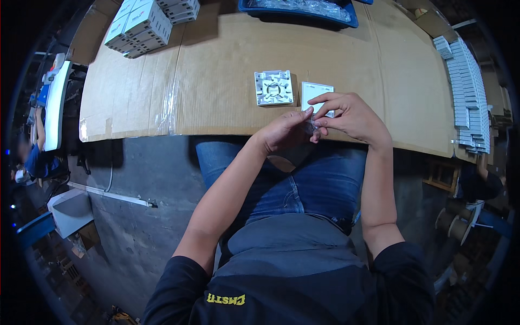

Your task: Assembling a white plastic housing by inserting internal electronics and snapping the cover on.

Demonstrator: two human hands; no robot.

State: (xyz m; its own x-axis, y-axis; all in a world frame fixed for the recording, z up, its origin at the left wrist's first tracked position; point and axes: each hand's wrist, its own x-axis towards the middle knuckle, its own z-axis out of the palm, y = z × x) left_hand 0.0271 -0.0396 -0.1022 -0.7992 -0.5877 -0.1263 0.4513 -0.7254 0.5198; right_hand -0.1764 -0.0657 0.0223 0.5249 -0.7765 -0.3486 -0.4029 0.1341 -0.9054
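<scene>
My left hand [285, 130] and my right hand [352, 116] meet at the table's front edge, above my lap. Between them is a small clear plastic bag [311, 128], mostly hidden by the fingers. The left fingers close around it from one side, while the right thumb and fingers pinch at its top; its contents are too small to make out. Just beyond the right hand lies a flat white square plate [318, 90], partly covered by that hand. To its left sits a white square frame [274, 88] with moulded clips and a round middle, lying flat.
Cardboard covers the table [216, 81]. Stacked white boxes [142, 27] stand at the far left. A blue tray [303, 17] of clear plastic bags is at the far middle. Rows of white boxes [467, 92] line the right edge. Another person [40, 154] is at the far left.
</scene>
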